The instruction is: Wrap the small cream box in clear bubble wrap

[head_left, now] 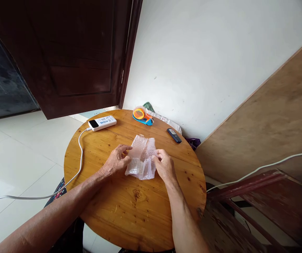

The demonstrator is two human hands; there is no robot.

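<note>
A crumpled sheet of clear bubble wrap [139, 149] lies on the round wooden table in front of me, partly folded over at its near end. Under the fold, a small pale flat shape [136, 167] shows dimly; its kind cannot be made out. My left hand [117, 160] is at the sheet's left edge, thumb and forefinger apart, their tips touching the plastic. On the opposite edge, my right hand [164, 163] pinches the bubble wrap between thumb and bent fingers.
On the wooden table [114, 211] are a white device [103, 123] with a plugged-in cable [81, 154], an orange and blue tape dispenser [142, 115], and a dark handheld device [174, 135]. A white wall [206, 63] stands behind; a reddish wooden chair [256, 182] is at right.
</note>
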